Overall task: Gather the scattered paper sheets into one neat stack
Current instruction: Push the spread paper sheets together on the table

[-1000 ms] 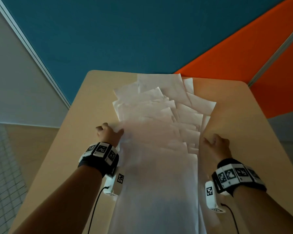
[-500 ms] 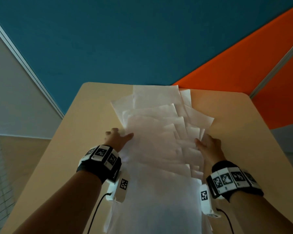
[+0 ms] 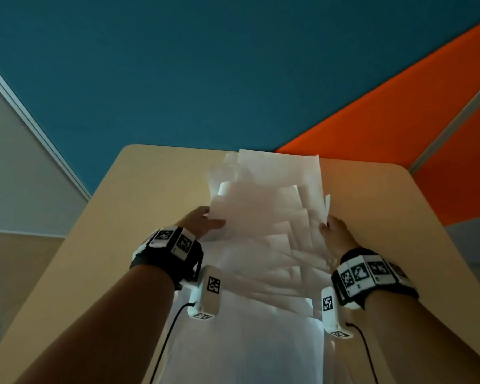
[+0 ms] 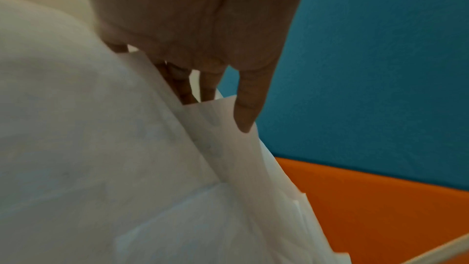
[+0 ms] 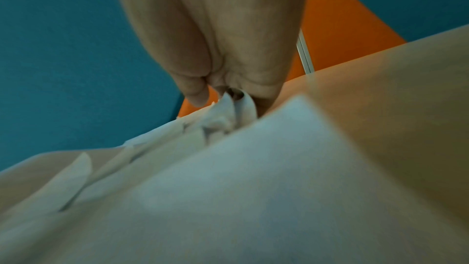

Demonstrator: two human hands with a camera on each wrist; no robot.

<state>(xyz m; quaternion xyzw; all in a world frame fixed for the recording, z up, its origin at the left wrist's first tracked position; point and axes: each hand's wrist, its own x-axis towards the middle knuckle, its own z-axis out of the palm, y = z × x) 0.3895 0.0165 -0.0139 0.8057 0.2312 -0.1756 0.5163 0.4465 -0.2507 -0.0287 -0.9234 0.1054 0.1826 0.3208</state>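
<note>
Several white paper sheets [image 3: 266, 217] lie overlapped in a long run down the middle of the beige table [image 3: 139, 217]. My left hand [image 3: 203, 225] is at the run's left edge; the left wrist view shows its fingers [image 4: 182, 87] slid under the sheets [image 4: 101, 148] and one digit [image 4: 247, 107] lying on top, pinching them. My right hand [image 3: 334, 234] is against the right edge. In the right wrist view its thumb [image 5: 195, 95] and curled fingers hold bunched sheet edges [image 5: 228, 111]. The far sheets are raised off the table.
The table's bare wood [image 3: 399, 231] shows on both sides of the sheets. Beyond its far edge are teal flooring [image 3: 205, 79] and an orange panel [image 3: 399, 134]. Black cables [image 3: 164, 342] hang from both wrist cameras.
Both hands moved forward along the run and closed inward. The spread sheets were squeezed into a narrower column, and the far sheets lifted at their edges.
</note>
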